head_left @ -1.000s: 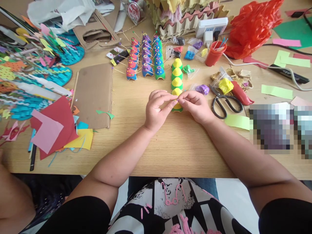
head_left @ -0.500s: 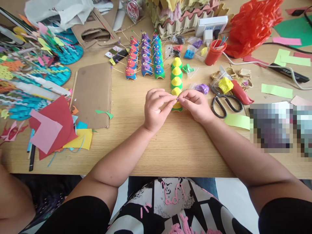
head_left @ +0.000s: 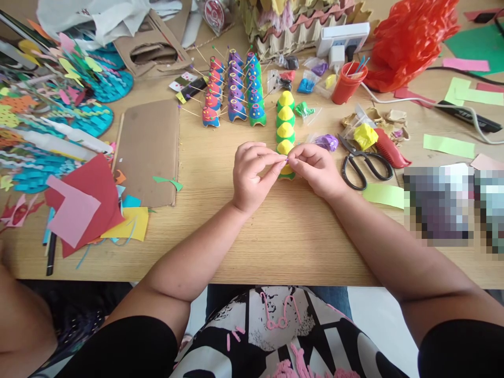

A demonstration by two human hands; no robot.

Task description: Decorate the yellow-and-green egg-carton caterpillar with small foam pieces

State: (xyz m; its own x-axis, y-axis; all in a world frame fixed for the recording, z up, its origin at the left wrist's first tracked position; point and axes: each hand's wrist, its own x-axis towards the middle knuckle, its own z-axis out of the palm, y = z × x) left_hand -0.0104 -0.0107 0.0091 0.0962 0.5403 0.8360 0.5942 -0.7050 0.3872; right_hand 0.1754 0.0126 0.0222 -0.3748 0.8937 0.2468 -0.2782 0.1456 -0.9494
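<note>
A tiny purple piece (head_left: 287, 159), too small to make out clearly but coloured like clay, is pinched between the fingertips of both hands. My left hand (head_left: 255, 170) grips it from the left with thumb and forefinger. From the right, my right hand (head_left: 317, 168) meets it with closed fingertips. Just behind and beneath the hands stands a green caterpillar-like row of egg-carton cups with yellow caps (head_left: 285, 128); its near end is partly covered by the fingers. A bag of purple clay (head_left: 326, 142) lies beside the right hand.
Finished egg-carton caterpillars (head_left: 236, 89) stand farther back. Scissors (head_left: 366, 163), yellow clay (head_left: 365, 136) and a red cup (head_left: 348, 84) lie to the right. Cardboard (head_left: 147, 152) and paper scraps (head_left: 84, 205) are on the left. Another person's arm (head_left: 23, 310) shows at lower left.
The hands stay almost in place, fingertips still together on the purple piece. Only a slight shift of the camera view shows.
</note>
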